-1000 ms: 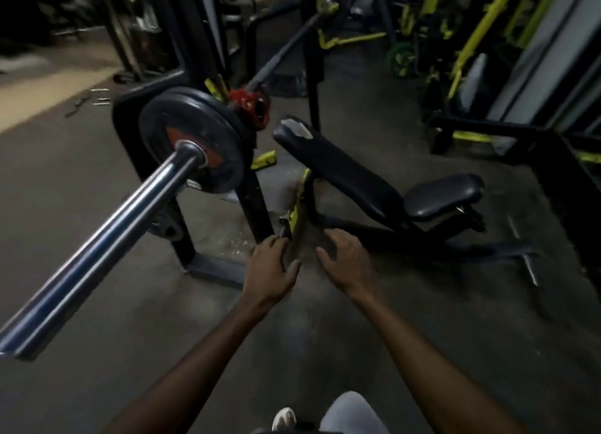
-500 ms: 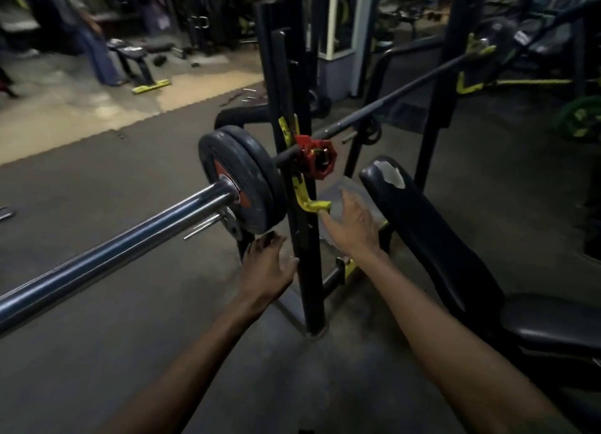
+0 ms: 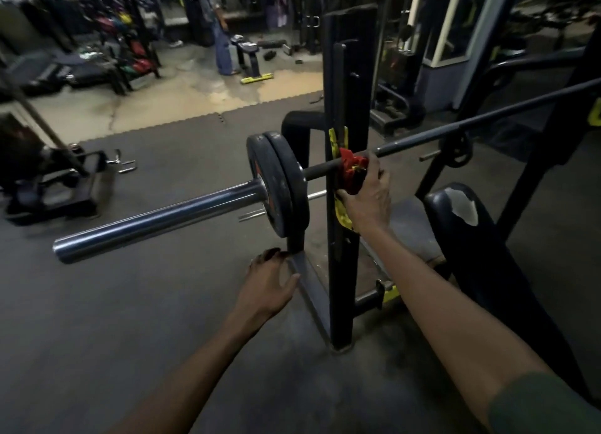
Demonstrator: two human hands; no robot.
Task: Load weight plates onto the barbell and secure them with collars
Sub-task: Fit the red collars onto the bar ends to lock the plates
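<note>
Red collar point(image 3: 353, 173) gripped by right hand point(image 3: 367, 202) | left hand point(image 3: 268, 285) loose, holding nothing

Both forearms bare; left hand point(image 3: 266, 287) and right hand point(image 3: 366, 199) ungloved. Dark green sleeve point(image 3: 540, 404) edge on right arm, at 5 o'clock.

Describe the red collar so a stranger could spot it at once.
Find the black rack upright in the middle of the view, where the barbell crosses it. The collar sits on the thin bar just right of that upright, with the right hand gripping it. It is the only bright red piece there; the two plates to the left of the upright are black discs.
</note>
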